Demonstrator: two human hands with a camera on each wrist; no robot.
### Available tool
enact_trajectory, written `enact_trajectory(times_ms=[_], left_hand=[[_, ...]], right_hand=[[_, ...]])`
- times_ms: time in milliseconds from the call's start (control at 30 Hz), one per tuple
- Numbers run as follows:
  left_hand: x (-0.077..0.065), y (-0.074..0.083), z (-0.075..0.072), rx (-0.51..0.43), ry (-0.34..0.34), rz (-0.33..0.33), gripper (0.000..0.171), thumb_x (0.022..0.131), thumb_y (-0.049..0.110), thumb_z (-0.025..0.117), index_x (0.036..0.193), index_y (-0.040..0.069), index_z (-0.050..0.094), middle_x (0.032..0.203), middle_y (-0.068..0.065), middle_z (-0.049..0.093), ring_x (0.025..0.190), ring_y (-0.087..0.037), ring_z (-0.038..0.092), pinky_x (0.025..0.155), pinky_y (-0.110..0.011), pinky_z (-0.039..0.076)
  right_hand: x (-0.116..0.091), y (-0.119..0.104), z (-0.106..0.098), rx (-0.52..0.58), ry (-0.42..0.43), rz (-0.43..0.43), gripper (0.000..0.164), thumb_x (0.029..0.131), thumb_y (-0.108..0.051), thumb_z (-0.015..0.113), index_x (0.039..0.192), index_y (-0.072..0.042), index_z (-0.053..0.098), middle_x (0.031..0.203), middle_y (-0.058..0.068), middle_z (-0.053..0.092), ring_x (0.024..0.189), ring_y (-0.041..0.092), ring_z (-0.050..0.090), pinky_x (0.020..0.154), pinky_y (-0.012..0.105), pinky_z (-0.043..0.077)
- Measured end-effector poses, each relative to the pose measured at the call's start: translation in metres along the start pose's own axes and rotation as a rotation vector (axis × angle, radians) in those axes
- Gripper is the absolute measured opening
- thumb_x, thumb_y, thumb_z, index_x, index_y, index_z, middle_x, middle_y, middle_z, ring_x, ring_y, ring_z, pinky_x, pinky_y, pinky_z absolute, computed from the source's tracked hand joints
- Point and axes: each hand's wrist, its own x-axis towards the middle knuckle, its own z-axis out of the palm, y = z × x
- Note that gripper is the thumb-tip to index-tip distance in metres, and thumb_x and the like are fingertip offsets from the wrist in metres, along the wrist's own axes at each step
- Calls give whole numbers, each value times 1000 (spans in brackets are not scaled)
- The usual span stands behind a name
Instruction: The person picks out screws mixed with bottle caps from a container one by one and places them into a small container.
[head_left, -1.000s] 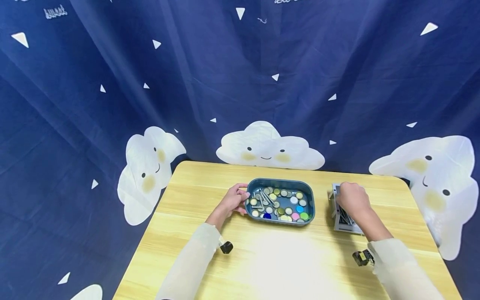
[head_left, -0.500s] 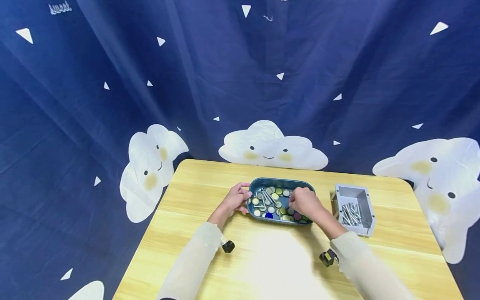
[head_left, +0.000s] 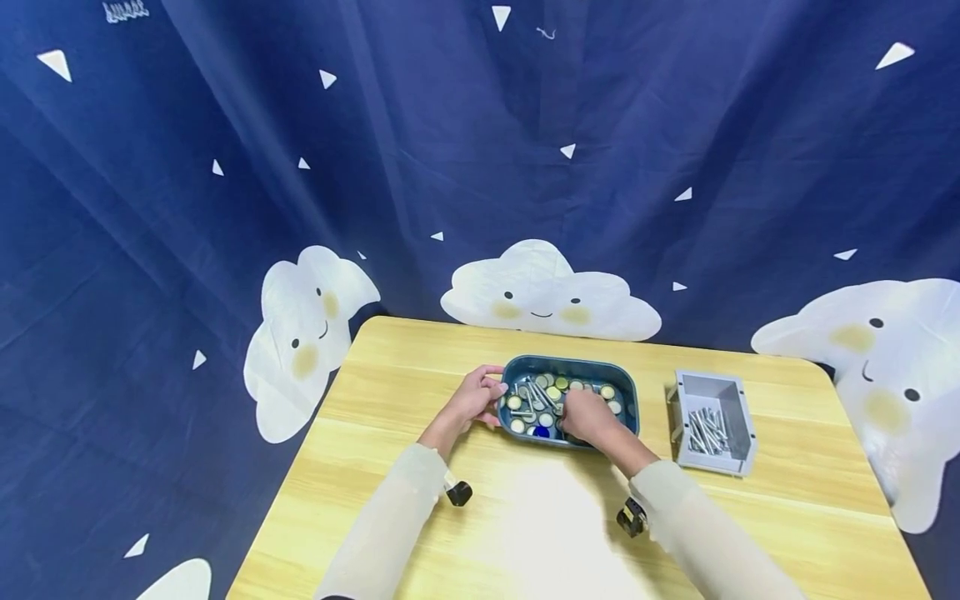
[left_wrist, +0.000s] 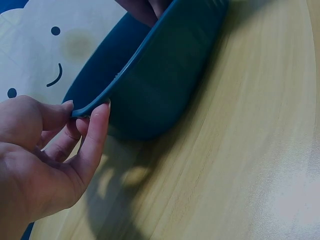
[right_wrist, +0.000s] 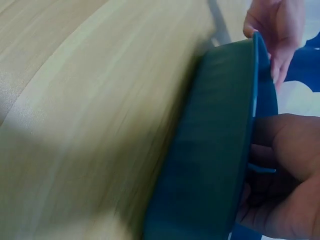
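A dark blue-green tray [head_left: 570,363] stands on the table. Mixed inside it are several round discs [head_left: 553,392], mostly pale or yellowish, and several thin silver screws or nails [head_left: 542,394]. My left hand [head_left: 472,398] grips the tray's left end; the left wrist view shows thumb and fingertips pinching the rim [left_wrist: 92,105]. Inside the tray, near its middle, is my right hand [head_left: 588,415], fingers pointing down among the pieces. Its fingertips are hidden behind the tray wall [right_wrist: 215,135] in the right wrist view, so what they hold cannot be seen.
To the right of the tray stands a grey open-fronted bin [head_left: 708,387] containing several silver screws or nails [head_left: 707,431]. The light wooden table [head_left: 420,342] ends at a dark blue curtain [head_left: 480,125] printed with clouds.
My right hand has moved left from over the grey bin into the tray, and then farther toward the tray's middle. My left hand keeps its grip on the rim.
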Motion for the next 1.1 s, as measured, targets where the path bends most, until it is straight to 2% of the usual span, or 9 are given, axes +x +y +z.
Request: enact_trajectory(times_ms=[100,200,367,500,700,800,933,1000,1100], left_hand=[[0,0,0,2,1,3,43,103,13,63,145,15,54,117,-14,63,81,-20,62,62,-46,70],[0,1,0,0,3,3,43,103,12,63,145,15,54,117,-14,63,79,-19,61,62,-46,70],[1,2,1,-6,4,4,42,103,12,63,144,15,54,118,-16,63,78,-18,60,57,-42,69],[1,2,0,-15,-4,-1,43,103,12,62,145,15,54,120,-17,63,78,-18,60,56,-40,69],[0,1,-1,-19,-13,-3,43,103,11,62,145,14,53,122,-19,63,78,-18,61,59,-43,70],[0,0,-1,-19,-14,1,43,103,11,62,145,14,53,122,-19,63,78,-18,61,56,-40,69],[1,0,-1,-18,-12,7,43,103,12,62,145,14,53,123,-19,63,78,-18,61,52,-36,68],[1,0,0,-15,-11,6,43,104,12,62,146,14,53,124,-20,63,78,-18,62,53,-36,68],[0,1,-1,-11,-10,5,43,103,11,62,145,14,53,124,-20,63,78,-18,62,55,-39,69]], right_hand=[[0,-2,3,-36,3,31,51,84,-3,74,52,-17,36,54,-3,35,60,19,44,59,36,46],[2,-5,7,-45,12,60,52,85,-5,75,55,-18,35,55,-3,38,56,17,42,55,36,46],[7,-9,11,-18,27,92,49,85,0,69,58,-18,32,57,-2,27,55,17,33,47,30,31],[9,-11,12,-28,32,132,49,82,1,65,58,-19,28,60,-1,28,57,18,33,45,28,26],[9,-12,9,-10,18,175,51,83,-4,71,55,-18,31,60,-1,30,57,17,34,44,28,28],[8,-12,5,-6,9,193,42,84,-11,79,59,-14,45,63,2,43,60,19,45,46,31,38],[8,-9,-4,32,-3,237,25,82,-18,84,79,-6,62,81,11,65,70,25,60,50,35,49],[7,-7,-11,60,-8,249,25,82,-19,84,77,-8,61,76,8,63,68,24,59,49,34,48],[4,-3,-21,90,-13,249,36,82,-20,84,63,-14,54,60,0,52,58,19,54,48,30,45]])
